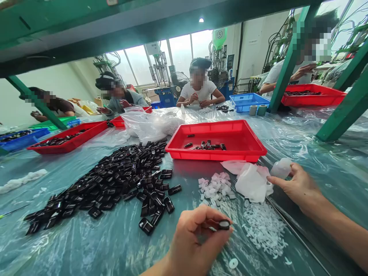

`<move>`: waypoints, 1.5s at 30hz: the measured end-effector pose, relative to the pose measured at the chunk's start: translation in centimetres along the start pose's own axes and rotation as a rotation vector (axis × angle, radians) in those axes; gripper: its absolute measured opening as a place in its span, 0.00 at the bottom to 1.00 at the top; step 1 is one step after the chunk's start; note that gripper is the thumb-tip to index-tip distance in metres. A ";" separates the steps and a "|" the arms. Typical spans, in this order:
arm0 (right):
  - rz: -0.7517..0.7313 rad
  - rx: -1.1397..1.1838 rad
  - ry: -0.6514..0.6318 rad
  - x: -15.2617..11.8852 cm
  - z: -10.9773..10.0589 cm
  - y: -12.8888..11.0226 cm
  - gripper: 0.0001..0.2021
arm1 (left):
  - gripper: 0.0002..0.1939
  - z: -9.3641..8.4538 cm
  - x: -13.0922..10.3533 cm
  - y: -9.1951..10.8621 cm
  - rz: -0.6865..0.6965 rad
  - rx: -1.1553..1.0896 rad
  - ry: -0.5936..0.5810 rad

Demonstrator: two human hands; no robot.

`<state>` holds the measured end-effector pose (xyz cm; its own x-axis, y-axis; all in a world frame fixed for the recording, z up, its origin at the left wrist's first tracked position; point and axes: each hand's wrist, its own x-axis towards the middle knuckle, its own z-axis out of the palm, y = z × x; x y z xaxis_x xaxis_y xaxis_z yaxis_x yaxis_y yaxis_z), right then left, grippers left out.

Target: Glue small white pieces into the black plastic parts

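Between the thumb and fingers of my left hand (198, 237) is a small black plastic part (224, 224), its pale round end facing up. My right hand (301, 188), at the right, has its thumb and fingers around a rounded, translucent white bottle (281, 168). Next to that hand lies a crumpled white plastic bag (251, 183). Small whitish rectangular pieces (217, 188) are heaped left of the bag, and tiny clear pieces (266, 226) spread below it. A large pile of glossy black parts (115, 180) covers the table on the left.
A red tray (215, 154) holding several black parts stands beyond my hands. A white disc (233, 263) lies near the front edge. Green posts (345, 107) rise at the right, under a low overhead shelf (115, 23). Several co-workers sit across the plastic-covered table.
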<state>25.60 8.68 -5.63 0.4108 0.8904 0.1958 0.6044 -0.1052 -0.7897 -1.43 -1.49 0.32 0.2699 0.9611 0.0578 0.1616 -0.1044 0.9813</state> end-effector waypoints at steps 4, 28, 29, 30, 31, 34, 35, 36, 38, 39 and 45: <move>-0.054 -0.049 -0.066 0.0 -0.8 -0.9 0.11 | 0.04 0.1 0.0 -0.1 0.071 0.014 -0.017; -1.100 -0.166 0.099 -8.4 -2.3 -7.6 0.20 | 0.16 1.2 0.2 -1.5 -0.433 -0.661 -0.245; -1.098 -0.182 0.091 -8.5 -2.3 -7.6 0.19 | 0.16 1.2 0.2 -1.8 -0.431 -0.671 -0.247; -1.091 -0.194 0.080 -8.7 -2.3 -7.5 0.18 | 0.16 1.2 0.1 -1.9 -0.432 -0.673 -0.250; -1.084 -0.201 0.067 -8.8 -2.3 -7.4 0.17 | 0.16 1.2 0.1 -2.0 -0.435 -0.676 -0.254; -1.082 -0.212 0.052 -9.3 -2.4 -7.3 0.15 | 0.16 1.3 0.2 -2.0 -0.443 -0.692 -0.255; -1.087 -0.219 0.048 -9.4 -2.5 -7.3 0.16 | 0.16 1.3 0.2 -1.9 -0.441 -0.695 -0.254; -1.091 -0.229 0.042 -9.5 -2.6 -7.3 0.16 | 0.16 1.3 0.2 -1.9 -0.440 -0.696 -0.256; -1.100 -0.239 0.043 -9.6 -2.6 -7.3 0.16 | 0.14 1.3 0.2 -1.7 -0.437 -0.695 -0.265; -1.106 -0.238 0.043 -9.6 -2.6 -7.3 0.16 | 0.14 1.3 0.2 -1.6 -0.439 -0.691 -0.273; -1.107 -0.221 0.048 -9.6 -2.3 -7.0 0.17 | 0.13 1.2 0.2 -1.3 -0.454 -0.695 -0.279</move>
<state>19.00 -0.13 -0.63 -0.4026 0.5252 0.7497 0.7579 0.6505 -0.0487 -0.42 -1.44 -1.20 0.5568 0.7652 -0.3232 -0.2810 0.5397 0.7936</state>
